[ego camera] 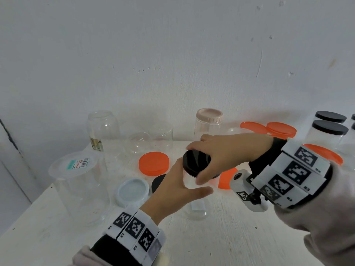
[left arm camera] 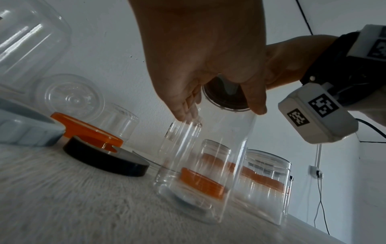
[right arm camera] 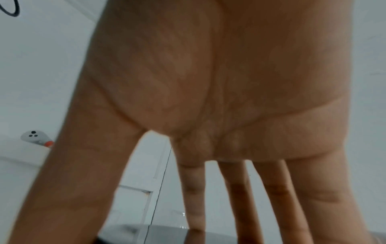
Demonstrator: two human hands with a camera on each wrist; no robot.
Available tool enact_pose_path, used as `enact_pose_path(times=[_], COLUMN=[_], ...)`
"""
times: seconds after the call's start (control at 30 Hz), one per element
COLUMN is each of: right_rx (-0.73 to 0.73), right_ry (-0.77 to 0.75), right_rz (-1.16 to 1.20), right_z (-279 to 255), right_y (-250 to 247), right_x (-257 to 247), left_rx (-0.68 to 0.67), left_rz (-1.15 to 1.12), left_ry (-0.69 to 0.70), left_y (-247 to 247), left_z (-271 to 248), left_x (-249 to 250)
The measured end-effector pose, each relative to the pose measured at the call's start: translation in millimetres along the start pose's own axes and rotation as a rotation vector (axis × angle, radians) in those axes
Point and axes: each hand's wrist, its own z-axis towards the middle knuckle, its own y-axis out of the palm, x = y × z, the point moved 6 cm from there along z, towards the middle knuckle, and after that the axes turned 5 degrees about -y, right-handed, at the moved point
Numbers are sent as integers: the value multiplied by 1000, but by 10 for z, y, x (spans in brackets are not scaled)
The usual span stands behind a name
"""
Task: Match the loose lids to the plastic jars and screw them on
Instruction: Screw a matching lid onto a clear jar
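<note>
In the head view a small clear plastic jar (ego camera: 196, 209) stands on the white table (ego camera: 211, 242). My left hand (ego camera: 184, 185) grips its upper body, thumb in front. A black lid (ego camera: 195, 163) sits on the jar's mouth, and my right hand (ego camera: 211, 162) grips it from above, fingers and thumb curled round its rim. The left wrist view shows the clear jar (left arm camera: 208, 156) from below, my left hand (left arm camera: 219, 107) round it, and the black lid (left arm camera: 225, 99) on top. In the right wrist view my right hand (right arm camera: 208, 222) has fingers spread down onto the black lid (right arm camera: 156, 234).
Loose lids lie near the jar: orange (ego camera: 153, 163), pale blue (ego camera: 132, 191), black (ego camera: 158, 182), another orange (ego camera: 225, 178). A big clear tub (ego camera: 76, 185) stands left. Clear jars (ego camera: 103, 129) and a pink-lidded jar (ego camera: 209, 121) line the wall. Black-lidded jars (ego camera: 328, 129) are far right.
</note>
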Motion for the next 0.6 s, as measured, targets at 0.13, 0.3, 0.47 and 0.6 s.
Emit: enact_pose_path(times=[0.13, 0.3, 0.47, 0.6], right_rx=[-4, 89, 25, 46], right_ry=[-58, 31, -13, -81], right_rz=[44, -38, 13, 64], right_z=[-35, 5, -1, -22], right_y=[-50, 17, -4, -13], right_x=[-3, 8, 27, 22], left_rx=[2, 2, -3, 2], left_rz=[10, 19, 10, 18], left_ry=[-7, -2, -21, -10], left_y=[5, -3, 3, -3], left_z=[1, 6, 4, -11], left_x=[-9, -11, -2, 24])
